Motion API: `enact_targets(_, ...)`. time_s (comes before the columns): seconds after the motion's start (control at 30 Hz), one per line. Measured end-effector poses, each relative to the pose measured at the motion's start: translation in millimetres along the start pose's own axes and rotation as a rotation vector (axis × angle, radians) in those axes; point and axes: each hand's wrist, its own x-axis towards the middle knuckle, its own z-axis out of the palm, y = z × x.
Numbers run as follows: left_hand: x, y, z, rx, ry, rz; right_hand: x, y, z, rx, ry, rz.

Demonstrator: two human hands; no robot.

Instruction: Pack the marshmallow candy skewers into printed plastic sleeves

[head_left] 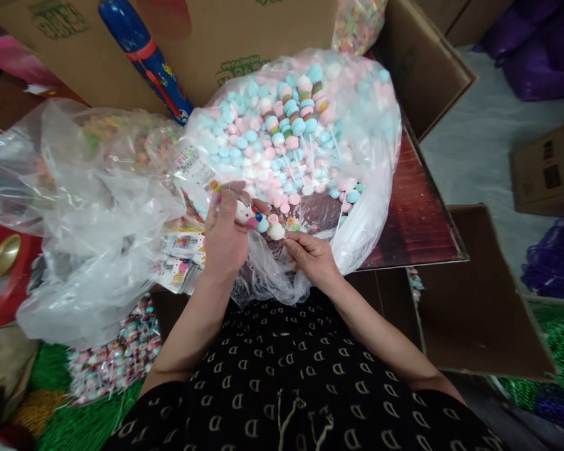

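My left hand (pixel 226 235) is closed around a small printed candy wrapper (pixel 245 215). Out of the wrapper's end sticks a marshmallow candy skewer (pixel 276 230) with blue and white pieces; its other end is hidden by the wrapper and my fingers. My right hand (pixel 313 254) pinches the skewer's near end, where the stick is mostly covered by the fingertips. Just beyond both hands, several marshmallow skewers (pixel 296 125) lie on loose pink, blue and white marshmallows (pixel 244 139) in a large clear plastic bag (pixel 369 225). Beside my left wrist is a pile of flat printed wrappers (pixel 181 254).
A crumpled clear bag of gummy candies (pixel 98 207) lies to the left. A blue cylinder with a red strap (pixel 145 59) leans against a big cardboard box (pixel 192 37). The dark red tabletop (pixel 416 213) ends at the right, above an open carton (pixel 484 300). Packed skewers (pixel 115 357) lie lower left.
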Motion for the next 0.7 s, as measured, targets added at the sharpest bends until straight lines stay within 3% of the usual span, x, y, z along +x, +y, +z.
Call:
enact_targets(0.27,-7,-18,0.8,0.01,0.051,-0.067,-2,-1,4,0.027,-0.029,0.008)
enact_targets(0.53,-22,-42,-4.8,0.097,-0.035,-0.093,-2,0,8,-0.177,0.007,-0.14)
enact_targets(0.7,-16,-28,-10.5,0.03,-0.069,-0.121,1,1,7,-0.011,-0.02,-0.059)
